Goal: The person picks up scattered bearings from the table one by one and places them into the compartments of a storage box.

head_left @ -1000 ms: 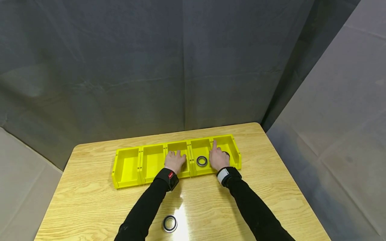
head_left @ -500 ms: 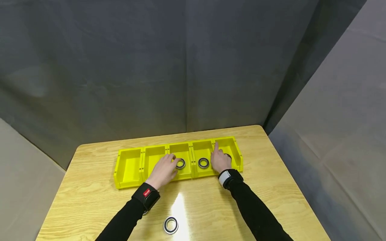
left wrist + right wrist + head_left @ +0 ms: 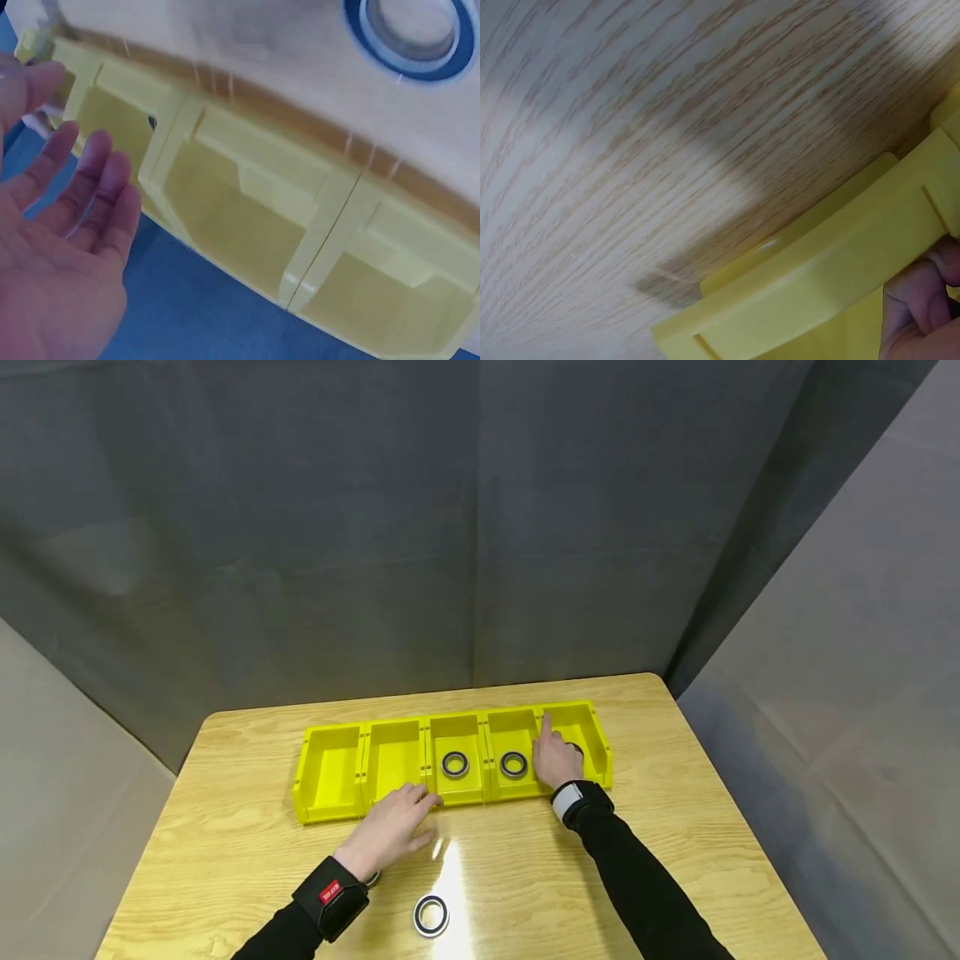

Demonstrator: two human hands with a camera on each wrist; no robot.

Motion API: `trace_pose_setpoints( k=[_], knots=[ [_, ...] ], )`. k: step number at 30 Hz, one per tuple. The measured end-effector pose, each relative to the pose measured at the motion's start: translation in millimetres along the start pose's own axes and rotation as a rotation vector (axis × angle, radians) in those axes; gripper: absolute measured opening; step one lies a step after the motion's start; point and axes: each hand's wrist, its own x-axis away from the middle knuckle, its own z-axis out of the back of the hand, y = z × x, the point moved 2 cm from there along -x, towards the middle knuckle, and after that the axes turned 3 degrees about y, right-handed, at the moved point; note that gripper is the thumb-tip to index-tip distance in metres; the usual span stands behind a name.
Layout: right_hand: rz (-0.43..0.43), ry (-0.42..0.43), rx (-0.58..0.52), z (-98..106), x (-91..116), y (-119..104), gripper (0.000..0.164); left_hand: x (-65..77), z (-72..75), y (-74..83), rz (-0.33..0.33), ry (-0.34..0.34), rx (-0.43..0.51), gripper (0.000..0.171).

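Note:
A yellow row of joined bins (image 3: 330, 817) stands on the table. One ring bearing (image 3: 445, 766) lies in the middle bin, and another bearing (image 3: 504, 766) is in the bin to its right. Part of a third bearing (image 3: 577, 747) shows in the rightmost bin beside my right hand (image 3: 557, 760). That hand grips the divider between the two right bins, index finger straight along it and the other fingers curled (image 3: 922, 300). My left hand (image 3: 390, 831) holds nothing, fingers loosely spread in front of the bins, as the left wrist view shows its bare palm (image 3: 60, 277).
A loose bearing (image 3: 417, 917) lies on the wooden table (image 3: 510, 893) near the front. The edge of another bearing (image 3: 372, 878) peeks out beside the left wrist. Behind the table hangs a dark grey curtain (image 3: 345, 568); a pale panel (image 3: 847, 693) rises at the right.
My left hand has drawn back from the middle bin toward the front left, leaving a bearing in view there. The right hand has stayed on the divider.

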Motion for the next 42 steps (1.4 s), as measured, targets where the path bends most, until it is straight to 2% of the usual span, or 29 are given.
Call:
trace_pose_setpoints(
  k=[5,13,16,24,35,42],
  knots=[
    [0.009,0.006,-0.010,1.3,-1.9,2.1,0.063,14.6,-8.7,12.1,-0.045,-0.056,0.036,0.036],
    [0.018,-0.012,-0.006,5.8,1.7,5.3,0.063,32.4,-26.8,31.7,-0.047,-0.278,0.082,0.047],
    [0.021,-0.017,-0.005,6.7,2.9,6.4,0.063,36.5,-30.7,38.0,-0.046,-0.323,0.096,0.052],
    [0.029,-0.018,-0.015,8.1,2.6,4.1,0.064,44.3,-35.4,40.9,-0.071,-0.318,0.047,0.054],
    [0.035,-0.016,-0.005,12.1,3.0,1.4,0.065,49.5,-42.4,44.3,-0.111,-0.314,0.042,0.055],
    [0.032,-0.028,-0.009,10.7,2.9,-0.6,0.065,53.4,-48.3,46.9,-0.113,-0.276,-0.002,0.049]
  ],
)
